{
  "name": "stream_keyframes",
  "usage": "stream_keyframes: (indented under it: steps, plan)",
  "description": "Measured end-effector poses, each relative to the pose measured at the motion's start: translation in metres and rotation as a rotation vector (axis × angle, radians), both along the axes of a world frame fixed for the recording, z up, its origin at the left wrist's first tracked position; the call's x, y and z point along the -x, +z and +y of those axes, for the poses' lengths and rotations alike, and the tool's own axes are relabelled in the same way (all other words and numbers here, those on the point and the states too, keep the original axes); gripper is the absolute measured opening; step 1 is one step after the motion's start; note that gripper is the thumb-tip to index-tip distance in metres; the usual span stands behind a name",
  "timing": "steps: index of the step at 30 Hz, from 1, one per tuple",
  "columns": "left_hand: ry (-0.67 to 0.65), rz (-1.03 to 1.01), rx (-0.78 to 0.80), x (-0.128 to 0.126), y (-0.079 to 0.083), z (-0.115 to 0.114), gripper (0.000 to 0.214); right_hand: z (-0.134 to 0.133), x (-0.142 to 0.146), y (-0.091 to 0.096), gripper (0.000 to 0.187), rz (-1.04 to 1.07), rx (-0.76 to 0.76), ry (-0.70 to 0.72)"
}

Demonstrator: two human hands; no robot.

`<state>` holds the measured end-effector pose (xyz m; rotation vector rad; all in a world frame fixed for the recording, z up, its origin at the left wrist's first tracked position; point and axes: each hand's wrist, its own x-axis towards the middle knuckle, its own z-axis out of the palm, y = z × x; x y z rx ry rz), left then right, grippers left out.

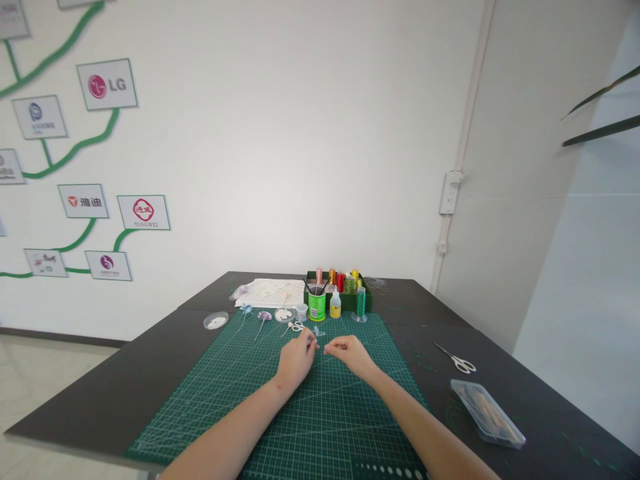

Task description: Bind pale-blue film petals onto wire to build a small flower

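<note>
Two bare hands meet over the middle of a green cutting mat (310, 420) that covers the near part of a dark desk (150, 373). The left hand (296, 359) has its fingers curled in and its fingertips pinched together, and the right hand (351, 352) is closed the same way, thumb against fingers, its tips just beside those of the left. Whatever they pinch is too fine for me to make out from here. Just beyond the fingertips, on the mat, lies a small bluish piece (317, 331), and beside it, to the left, a little pair of white-handled scissors (297, 326). Further back along the mat's far edge stand a green can (317, 306) with dark sticks in it, a small yellow bottle (335, 305), a white jar (301, 311) and a green spool (361, 303) on a clear stand. Behind these sits a dark green box (369, 298) filled with upright thread spools in several colours. Left of the can lie a round white dish (284, 315) and two small stemmed flowers (263, 318), with a white sheet (273, 292) behind them and a clear round dish (216, 321) off the mat on the desk. Well apart to the right, on the bare desk, lie a larger pair of scissors (457, 361) and, nearer the edge, a clear flat plastic box (487, 412).
</note>
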<state>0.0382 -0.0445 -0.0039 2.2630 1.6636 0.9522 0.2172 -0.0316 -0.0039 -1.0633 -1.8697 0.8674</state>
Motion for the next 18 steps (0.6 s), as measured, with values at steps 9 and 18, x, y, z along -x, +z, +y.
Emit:
stream_keyframes:
  steps: [9, 18]
  plan:
    - [-0.147, -0.566, 0.26, -0.002, -0.015, 0.017, 0.012, 0.011, -0.005, -0.006, 0.032, 0.1, 0.027, -0.144]
    - [-0.203, -0.769, 0.341, -0.004, -0.019, 0.022, 0.025, 0.023, -0.018, -0.02, 0.03, 0.158, 0.054, -0.481]
